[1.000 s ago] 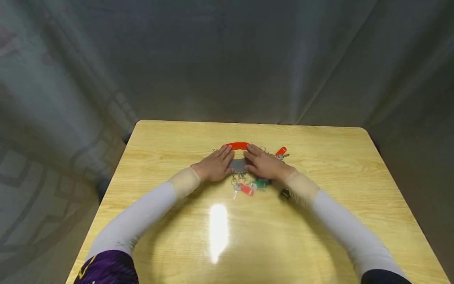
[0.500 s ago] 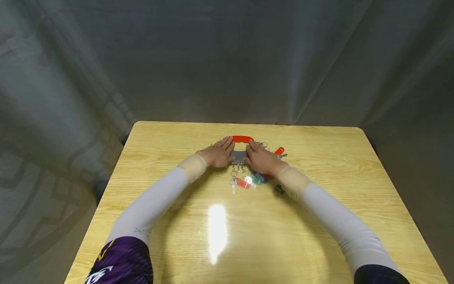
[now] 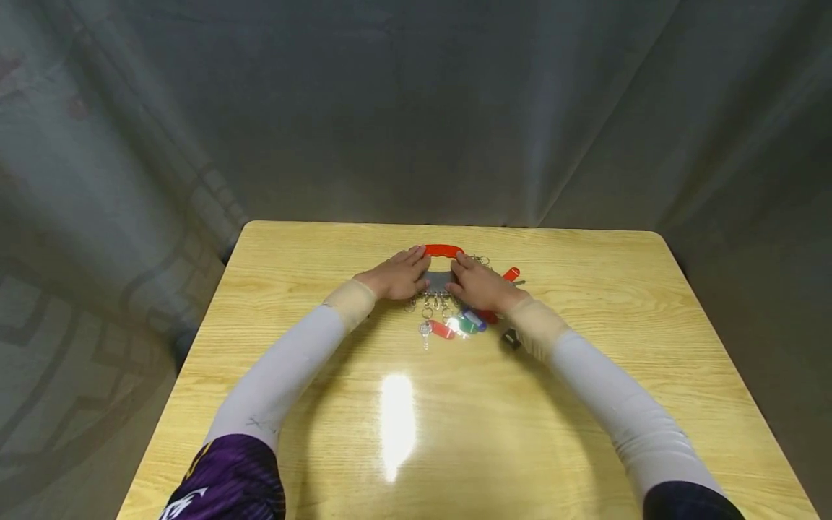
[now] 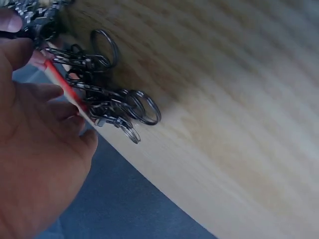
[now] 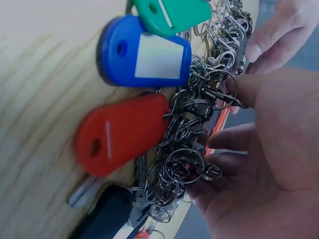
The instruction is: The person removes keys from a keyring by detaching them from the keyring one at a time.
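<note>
A key holder with a red handle (image 3: pixel 445 250) and a grey plate (image 3: pixel 438 282) lies toward the back of the table. My left hand (image 3: pixel 399 278) rests along its left side, fingers stretched toward the handle and thumb by the plate. From the right, my right hand (image 3: pixel 482 287) mirrors it. Small metal rings (image 4: pixel 107 97) hang from clasps along the edge near the left palm. In the right wrist view, a green tag (image 5: pixel 174 15), a blue tag (image 5: pixel 149 59) and a red tag (image 5: pixel 124 132) trail from the tangled rings.
One key (image 3: pixel 425 336) lies beside a pale red tag (image 3: pixel 441 330) at the front of the holder. Another red tag (image 3: pixel 512 274) sticks out past the right hand. A black piece (image 3: pixel 510 339) lies under the right wrist. Grey curtain (image 3: pixel 403 130) surrounds the wooden table (image 3: pixel 487 419).
Both hands and the key holder have moved a little farther back on the table. The keys and tags in front have been drawn along and settled; the blue tag has come into sight.
</note>
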A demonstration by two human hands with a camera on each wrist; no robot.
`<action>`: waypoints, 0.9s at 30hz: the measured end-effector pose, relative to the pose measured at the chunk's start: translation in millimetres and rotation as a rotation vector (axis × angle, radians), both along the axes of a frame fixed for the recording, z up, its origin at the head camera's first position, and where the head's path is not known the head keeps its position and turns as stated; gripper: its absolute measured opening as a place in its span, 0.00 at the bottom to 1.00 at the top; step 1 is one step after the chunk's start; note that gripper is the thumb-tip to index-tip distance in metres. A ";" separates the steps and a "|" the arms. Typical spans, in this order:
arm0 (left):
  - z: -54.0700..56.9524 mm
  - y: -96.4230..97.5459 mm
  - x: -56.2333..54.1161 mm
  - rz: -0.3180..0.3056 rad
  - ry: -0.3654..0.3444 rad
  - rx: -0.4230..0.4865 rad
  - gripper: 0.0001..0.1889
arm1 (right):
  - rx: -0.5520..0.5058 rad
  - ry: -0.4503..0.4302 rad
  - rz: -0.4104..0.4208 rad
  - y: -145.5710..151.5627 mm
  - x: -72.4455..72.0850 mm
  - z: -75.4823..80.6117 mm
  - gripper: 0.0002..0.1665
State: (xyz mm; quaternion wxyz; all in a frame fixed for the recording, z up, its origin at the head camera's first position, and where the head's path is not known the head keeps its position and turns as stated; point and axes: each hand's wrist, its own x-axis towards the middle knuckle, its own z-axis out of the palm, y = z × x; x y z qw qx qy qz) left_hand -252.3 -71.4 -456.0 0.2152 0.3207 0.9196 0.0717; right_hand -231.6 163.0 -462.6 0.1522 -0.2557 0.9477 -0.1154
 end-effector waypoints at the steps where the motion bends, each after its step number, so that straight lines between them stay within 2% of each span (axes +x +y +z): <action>1: 0.4 -0.9 1.1 0.003 0.004 0.037 0.35 | -0.010 0.000 -0.006 0.8 0.8 0.8 0.42; 4: 2.6 -3.2 6.4 0.013 0.027 0.134 0.33 | -0.059 0.025 -0.014 3.3 4.2 3.3 0.40; 8: 10.1 -4.6 17.9 0.048 0.040 0.251 0.30 | -0.157 0.103 -0.024 5.5 11.2 9.1 0.35; 13: 21.9 -5.4 35.0 0.083 0.054 0.362 0.28 | -0.254 0.177 -0.057 1.5 25.5 19.2 0.23; 16: 25.7 -7.4 46.7 0.100 0.091 0.403 0.24 | -0.277 0.166 -0.051 -6.9 37.6 19.8 0.14; 18: 26.3 -8.6 55.3 0.102 0.117 0.410 0.18 | -0.273 0.151 -0.032 -14.1 46.6 16.0 0.10; 21: 23.7 -9.3 68.0 0.103 0.135 0.372 0.09 | -0.262 0.141 -0.025 -25.2 59.8 7.3 0.07; 23: 19.3 -8.3 75.0 0.102 0.147 0.330 0.07 | -0.256 0.155 -0.042 -31.8 66.9 0.7 0.09; 27: 6.8 -5.5 83.1 0.141 0.135 0.275 0.07 | -0.232 0.192 -0.111 -42.7 76.4 -9.8 0.15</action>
